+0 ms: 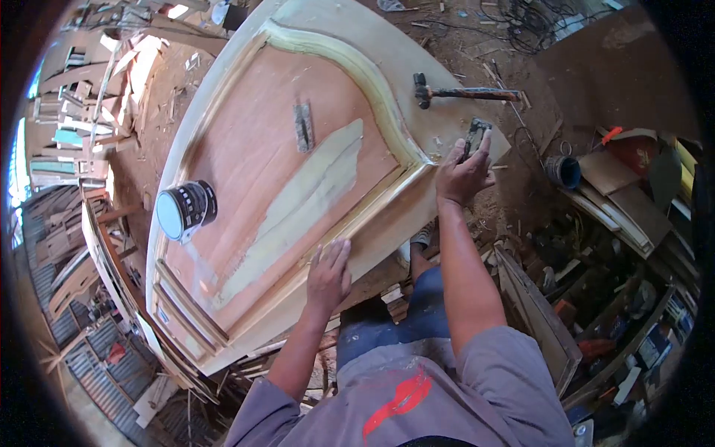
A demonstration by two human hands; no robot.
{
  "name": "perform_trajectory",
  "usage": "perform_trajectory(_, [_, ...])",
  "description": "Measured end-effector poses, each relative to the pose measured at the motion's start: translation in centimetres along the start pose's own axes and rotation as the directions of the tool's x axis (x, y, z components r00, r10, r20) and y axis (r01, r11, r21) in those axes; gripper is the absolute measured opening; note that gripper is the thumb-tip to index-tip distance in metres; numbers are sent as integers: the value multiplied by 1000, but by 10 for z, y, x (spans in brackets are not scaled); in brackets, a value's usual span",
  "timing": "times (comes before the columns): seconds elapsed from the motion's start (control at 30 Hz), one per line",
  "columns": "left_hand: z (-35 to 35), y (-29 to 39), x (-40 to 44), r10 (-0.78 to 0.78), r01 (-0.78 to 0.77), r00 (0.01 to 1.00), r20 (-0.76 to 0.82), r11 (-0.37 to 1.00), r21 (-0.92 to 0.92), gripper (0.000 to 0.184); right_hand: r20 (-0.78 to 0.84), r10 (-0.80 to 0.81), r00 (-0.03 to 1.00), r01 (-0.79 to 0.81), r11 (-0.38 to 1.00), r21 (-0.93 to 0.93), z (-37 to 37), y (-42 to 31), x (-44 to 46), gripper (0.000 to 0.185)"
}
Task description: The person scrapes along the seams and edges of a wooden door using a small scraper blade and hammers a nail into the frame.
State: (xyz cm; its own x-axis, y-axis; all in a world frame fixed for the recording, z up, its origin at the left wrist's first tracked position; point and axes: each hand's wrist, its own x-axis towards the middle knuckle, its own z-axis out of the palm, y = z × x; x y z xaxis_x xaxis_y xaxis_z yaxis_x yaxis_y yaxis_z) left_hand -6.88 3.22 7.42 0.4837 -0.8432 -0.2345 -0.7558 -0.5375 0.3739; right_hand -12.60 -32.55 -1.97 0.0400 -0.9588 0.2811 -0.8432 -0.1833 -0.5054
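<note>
A large shaped wooden panel (246,149) with a raised curved moulding (372,83) lies in front of me. My left hand (329,279) rests on its near moulding, fingers stretched out, holding nothing. Over the panel's right end, my right hand (465,175) grips a small dark, smeared flat block (477,132); its exact kind is unclear. Just beyond that hand, a hammer (469,94) with a worn handle lies on the pale border. A narrow, grey-smeared flat tool (303,127) lies on the reddish face, beside a long pale patch (305,201).
A dark-labelled can (195,208) with a light blue end sits at the panel's left. Right of the panel are a blue-rimmed container (564,173) and stacked boards (614,205). Wood scraps and cables (525,26) litter the ground. Corrugated sheets (112,365) lie lower left.
</note>
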Motion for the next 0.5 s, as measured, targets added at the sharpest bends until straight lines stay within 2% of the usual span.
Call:
perform_trajectory(0.07, [0, -16, -33, -43, 43, 997, -59, 999, -1, 62, -70, -41, 997, 44, 998, 42, 2, 1, -1, 67])
perform_trajectory(0.1, [1, -22, -45, -79, 78, 993, -90, 997, -23, 60, -22, -20, 1000, 21, 999, 33, 1, 3, -2, 68])
perform_trajectory(0.2, [10, -35, -66, -143, 129, 975, -168, 987, -91, 54, -88, -38, 995, 43, 997, 57, 6, 8, -3, 72])
perform_trajectory(0.3, [16, -37, -58, -132, 91, 969, -211, 977, -191, 49, 6, -51, 999, 49, 980, 194, -5, 17, -13, 72])
perform_trajectory(0.37, [7, -29, -42, -115, 47, 972, -204, 949, -311, 48, 152, 11, 988, -65, 934, 351, -28, 6, -45, 74])
perform_trajectory(0.43, [-10, -3, -17, -215, 104, 969, -119, 797, -596, 48, 284, 32, 958, -163, 877, 452, -72, -25, -93, 69])
perform_trajectory(0.5, [-21, 22, 5, -215, 71, 970, -115, 703, -707, 56, 411, 25, 911, -254, 820, 513, -110, -53, -158, 64])
